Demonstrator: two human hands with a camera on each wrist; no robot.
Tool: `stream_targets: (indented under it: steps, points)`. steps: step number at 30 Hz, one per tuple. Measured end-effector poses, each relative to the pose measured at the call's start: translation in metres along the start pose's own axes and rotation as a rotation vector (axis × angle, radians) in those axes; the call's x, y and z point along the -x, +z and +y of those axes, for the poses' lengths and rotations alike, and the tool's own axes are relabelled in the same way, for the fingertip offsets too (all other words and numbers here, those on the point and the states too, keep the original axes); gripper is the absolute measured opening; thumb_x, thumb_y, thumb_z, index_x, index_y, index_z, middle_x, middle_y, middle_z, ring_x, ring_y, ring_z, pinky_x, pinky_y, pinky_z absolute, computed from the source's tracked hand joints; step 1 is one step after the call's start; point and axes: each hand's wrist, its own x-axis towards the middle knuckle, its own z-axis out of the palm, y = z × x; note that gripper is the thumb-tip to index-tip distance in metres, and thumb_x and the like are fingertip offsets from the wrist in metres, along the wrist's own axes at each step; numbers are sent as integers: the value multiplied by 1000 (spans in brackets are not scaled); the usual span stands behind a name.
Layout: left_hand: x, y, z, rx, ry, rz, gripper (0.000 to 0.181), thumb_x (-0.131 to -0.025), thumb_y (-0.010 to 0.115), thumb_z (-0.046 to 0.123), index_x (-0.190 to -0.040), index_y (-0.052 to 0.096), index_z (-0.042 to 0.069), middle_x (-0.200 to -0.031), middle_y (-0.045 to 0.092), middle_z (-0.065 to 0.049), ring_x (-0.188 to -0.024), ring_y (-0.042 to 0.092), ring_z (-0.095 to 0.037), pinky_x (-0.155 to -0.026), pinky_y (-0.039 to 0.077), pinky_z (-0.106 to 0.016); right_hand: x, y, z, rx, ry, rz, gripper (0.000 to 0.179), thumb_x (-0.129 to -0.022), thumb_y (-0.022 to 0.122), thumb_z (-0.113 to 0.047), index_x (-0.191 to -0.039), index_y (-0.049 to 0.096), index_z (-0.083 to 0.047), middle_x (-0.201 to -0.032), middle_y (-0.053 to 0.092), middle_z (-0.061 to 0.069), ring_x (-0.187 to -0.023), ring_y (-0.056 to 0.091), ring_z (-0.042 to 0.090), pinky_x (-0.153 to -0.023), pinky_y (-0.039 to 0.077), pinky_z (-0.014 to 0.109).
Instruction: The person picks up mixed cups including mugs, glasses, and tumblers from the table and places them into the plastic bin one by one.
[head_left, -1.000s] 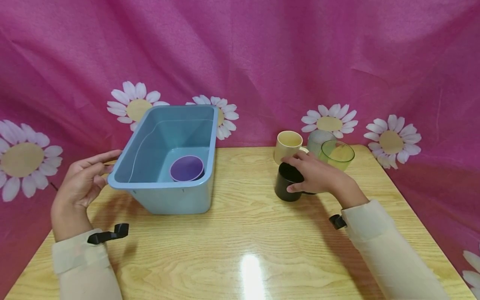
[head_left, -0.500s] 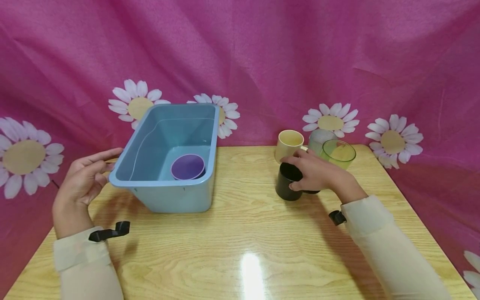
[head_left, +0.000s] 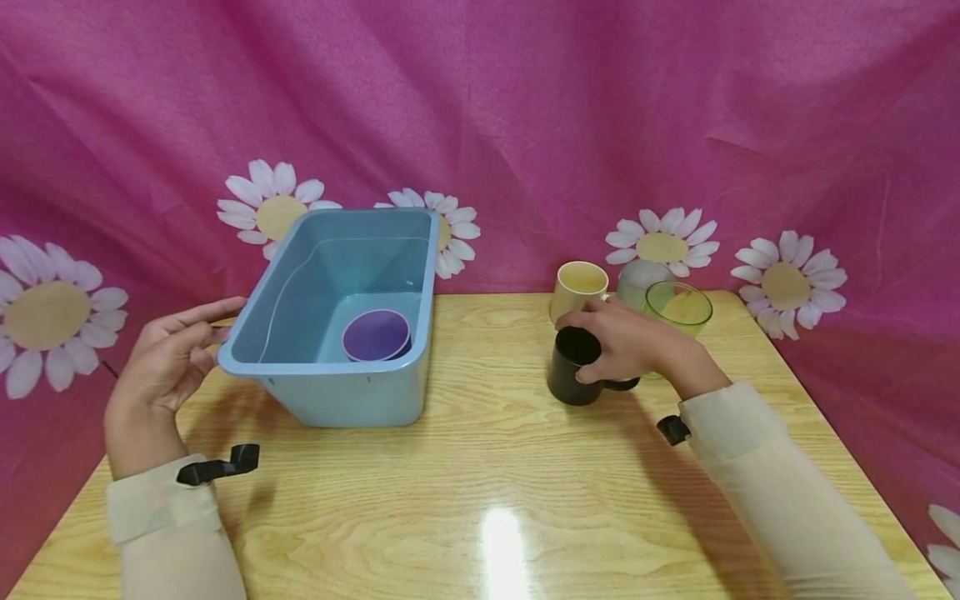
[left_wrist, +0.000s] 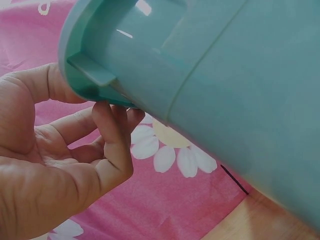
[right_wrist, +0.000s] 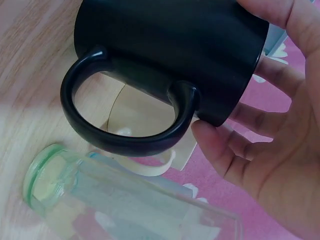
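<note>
At the left, my left hand (head_left: pixel 161 358) pinches the near left rim of a blue plastic tub (head_left: pixel 345 400); the left wrist view shows the thumb and fingers (left_wrist: pixel 117 135) at its lip (left_wrist: pixel 62 50). A purple-lined cup (head_left: pixel 375 333) stands inside the tub. On the right, my right hand (head_left: pixel 626 337) grips a black mug (head_left: pixel 570 375) from above by its rim, fingers on the far side and thumb on the near side. The mug is upright, its handle (right_wrist: pixel 125 145) pointing right. Part of its rim is hidden by the hand.
Behind the black mug stand a cream mug (head_left: pixel 573 292), a frosted grey cup (head_left: pixel 641 279) and a green-tinted glass (head_left: pixel 678 308), close together. A pink flowered cloth (head_left: pixel 510 150) hangs behind the wooden table (head_left: pixel 465 467).
My right hand and the black mug have shifted slightly left, with more of the mug's handle showing. My left hand stays at the tub's rim.
</note>
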Motion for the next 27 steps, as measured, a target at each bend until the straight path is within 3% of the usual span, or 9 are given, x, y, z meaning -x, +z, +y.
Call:
stream_targets:
  steps: [4,11,19,27]
  points:
    - [-1,0,-1,-2,-3,5,46,-100,37,-13,-119,76,3,-104,76,-10,-75,74,-20,-65,62,-27,-3,-3,-2,11,-26,-9,62,-78,79,-27,-135,63,-10,-123,59,16,-108,53,34,-95,45,50]
    - [0,-2,-1,24,4,-15,47,-99,36,-15,-119,76,2,-103,76,-10,-77,75,-20,-63,61,-25,-14,-21,-13,48,-33,1,63,-75,80,-28,-135,63,-13,-115,57,15,-99,51,33,-83,48,45]
    - [0,-2,-2,42,3,-20,45,-100,38,-14,-119,76,1,-106,76,-10,-78,74,-20,-68,62,-28,-28,-48,-31,83,-62,-7,64,-75,82,-26,-135,63,-15,-116,55,13,-106,48,32,-85,49,43]
    - [-1,-2,-1,35,1,-25,44,-100,38,-13,-119,76,2,-103,76,-11,-78,75,-20,-59,59,-23,-39,-78,-53,113,-46,-21,67,-75,84,-29,-137,62,-20,-112,54,9,-102,48,28,-79,50,40]
